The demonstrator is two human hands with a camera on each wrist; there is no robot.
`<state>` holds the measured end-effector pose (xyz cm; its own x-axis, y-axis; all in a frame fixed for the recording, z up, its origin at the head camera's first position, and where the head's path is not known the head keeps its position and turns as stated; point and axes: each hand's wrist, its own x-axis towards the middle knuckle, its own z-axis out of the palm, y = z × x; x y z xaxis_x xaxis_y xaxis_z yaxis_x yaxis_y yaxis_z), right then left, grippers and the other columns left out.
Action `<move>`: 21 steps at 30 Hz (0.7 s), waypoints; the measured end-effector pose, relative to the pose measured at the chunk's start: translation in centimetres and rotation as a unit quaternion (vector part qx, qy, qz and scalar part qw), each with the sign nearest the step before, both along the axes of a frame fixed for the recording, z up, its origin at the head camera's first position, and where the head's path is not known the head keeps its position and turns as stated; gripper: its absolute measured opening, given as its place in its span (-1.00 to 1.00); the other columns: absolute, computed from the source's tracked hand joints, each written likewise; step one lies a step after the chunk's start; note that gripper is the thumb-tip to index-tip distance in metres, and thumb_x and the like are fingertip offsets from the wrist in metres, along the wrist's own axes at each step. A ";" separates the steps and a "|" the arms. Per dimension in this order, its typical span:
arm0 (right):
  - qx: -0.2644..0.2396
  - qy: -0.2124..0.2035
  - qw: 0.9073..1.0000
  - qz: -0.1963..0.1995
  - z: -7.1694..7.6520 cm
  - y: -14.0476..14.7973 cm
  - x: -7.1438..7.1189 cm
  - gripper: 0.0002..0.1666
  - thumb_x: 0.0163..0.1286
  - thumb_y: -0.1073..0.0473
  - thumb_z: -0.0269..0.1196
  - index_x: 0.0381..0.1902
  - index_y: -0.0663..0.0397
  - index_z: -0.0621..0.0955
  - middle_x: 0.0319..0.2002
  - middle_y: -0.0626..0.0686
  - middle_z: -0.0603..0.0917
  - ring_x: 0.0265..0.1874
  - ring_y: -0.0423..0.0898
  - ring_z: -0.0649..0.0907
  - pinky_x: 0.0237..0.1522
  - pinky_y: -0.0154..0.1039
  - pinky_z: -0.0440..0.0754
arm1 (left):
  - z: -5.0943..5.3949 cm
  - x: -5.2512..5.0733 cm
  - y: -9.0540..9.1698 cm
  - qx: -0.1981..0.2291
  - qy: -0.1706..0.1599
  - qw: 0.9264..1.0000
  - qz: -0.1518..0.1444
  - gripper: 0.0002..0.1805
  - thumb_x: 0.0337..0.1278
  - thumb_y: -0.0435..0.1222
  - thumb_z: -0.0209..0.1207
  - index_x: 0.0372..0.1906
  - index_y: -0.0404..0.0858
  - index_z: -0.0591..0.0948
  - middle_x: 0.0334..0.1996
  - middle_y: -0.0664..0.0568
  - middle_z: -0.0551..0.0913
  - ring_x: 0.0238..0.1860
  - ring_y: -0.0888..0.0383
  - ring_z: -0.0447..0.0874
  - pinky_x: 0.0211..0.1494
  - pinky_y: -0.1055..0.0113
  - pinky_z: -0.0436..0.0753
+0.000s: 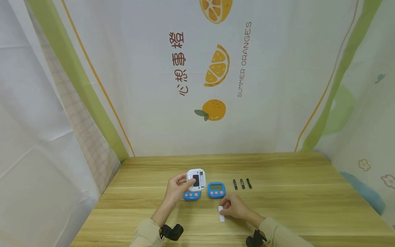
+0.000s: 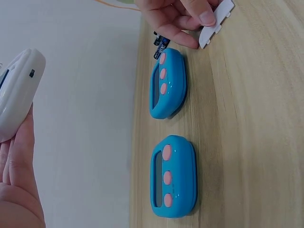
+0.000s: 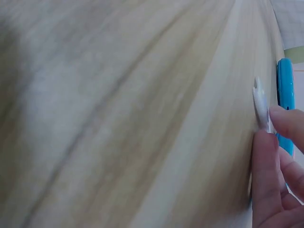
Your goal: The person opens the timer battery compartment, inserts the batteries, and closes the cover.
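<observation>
Two sleeves (image 1: 148, 234); left hand (image 1: 176, 189) grips one device (image 1: 199, 179), right hand (image 1: 235, 206) one cover (image 1: 221, 215) (nearby: two timers (image 1: 216, 190), three batteries (image 1: 242, 184)).

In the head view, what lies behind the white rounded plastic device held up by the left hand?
A blue rounded plastic device with pink buttons, lying on the wooden table. The white device hides its upper part; the left wrist view shows the blue device's screen.

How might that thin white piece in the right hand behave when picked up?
The white piece will probably feel light, since it looks small and thin. It seems stiff, judging by its crisp outline. Its tiny protruding tabs might be fragile.
</observation>
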<state>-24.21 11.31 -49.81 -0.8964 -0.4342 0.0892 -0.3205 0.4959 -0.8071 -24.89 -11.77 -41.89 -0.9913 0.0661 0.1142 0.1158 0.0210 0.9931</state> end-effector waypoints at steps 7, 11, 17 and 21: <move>-0.028 -0.046 0.999 -0.003 0.4 0.7 -0.2 -0.78 -0.02 0.30 0.33 -0.38 0.25 0.55 -0.57 -0.06 0.50 -0.60 -0.21 0.48 -0.63 -0.40 0.51 | 0.2 0.2 0.1 0.006 0.000 1.000 0.002 -0.57 -0.06 -0.35 0.25 -0.07 -0.52 0.49 -0.35 -0.15 0.65 -0.48 0.22 0.62 -0.50 0.43 0.59; -0.016 -0.016 1.000 -0.019 1.8 1.9 -0.7 -0.79 0.04 0.28 0.31 -0.36 0.27 0.55 -0.54 -0.04 0.52 -0.57 -0.20 0.49 -0.61 -0.39 0.51 | 0.3 0.3 0.2 0.002 0.000 1.000 0.000 -0.58 -0.05 -0.37 0.23 -0.05 -0.51 0.48 -0.34 -0.16 0.65 -0.50 0.22 0.61 -0.49 0.39 0.61; -0.020 0.012 0.999 -0.042 3.8 5.4 -2.7 -0.71 0.12 0.26 0.26 -0.25 0.38 0.53 -0.44 0.04 0.53 -0.45 -0.14 0.50 -0.52 -0.36 0.52 | 0.0 0.2 0.0 -0.003 0.024 1.000 -0.014 -0.54 -0.08 -0.27 0.27 -0.08 -0.49 0.50 -0.36 -0.15 0.65 -0.49 0.21 0.62 -0.44 0.23 0.63; -0.038 -0.009 0.998 -0.039 4.0 8.1 -4.3 -0.62 0.17 0.27 0.21 -0.12 0.47 0.47 -0.36 0.12 0.55 -0.40 -0.07 0.54 -0.45 -0.28 0.58 | -1.7 -0.8 -0.4 0.005 0.068 0.997 -0.032 -0.52 -0.10 -0.21 0.28 -0.11 -0.48 0.52 -0.38 -0.11 0.66 -0.48 0.21 0.62 -0.46 0.24 0.63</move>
